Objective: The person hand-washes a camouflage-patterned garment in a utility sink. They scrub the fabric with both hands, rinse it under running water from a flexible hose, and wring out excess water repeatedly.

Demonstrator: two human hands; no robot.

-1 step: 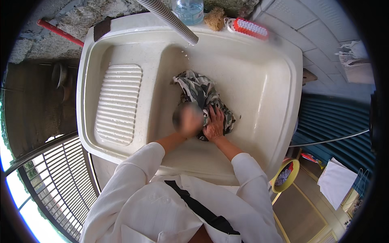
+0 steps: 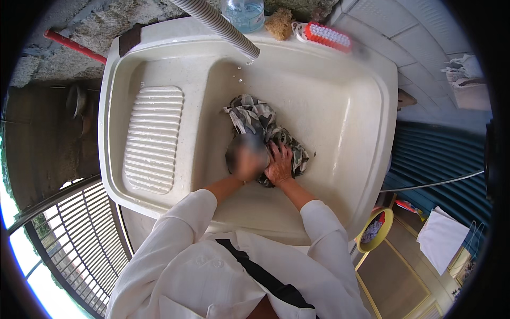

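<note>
A wet-looking camouflage-print cloth [image 2: 255, 114] in grey, black and white lies bunched on the floor of the sink's deep basin [image 2: 340, 122]. My right hand [image 2: 279, 165] rests on its lower right part, fingers spread and stretched out over the fabric. Close beside it, my left hand [image 2: 248, 159] is at the cloth's lower left. A blur covers the left hand's fingers, so their pose is hidden. Above the basin ends a grey ribbed hose [image 2: 228, 32], with water drops falling from it.
A ribbed washboard [image 2: 154, 138] fills the sink's left side. Along the back rim stand a clear bottle of bluish liquid [image 2: 244, 16], a tan fibre scrubber [image 2: 279, 24] and a red-and-white brush [image 2: 326, 36]. A yellow bucket [image 2: 390, 218] holding cloth is at the lower right.
The cloth's upper end and my right hand have shifted very slightly left. The drops under the hose are in different places.
</note>
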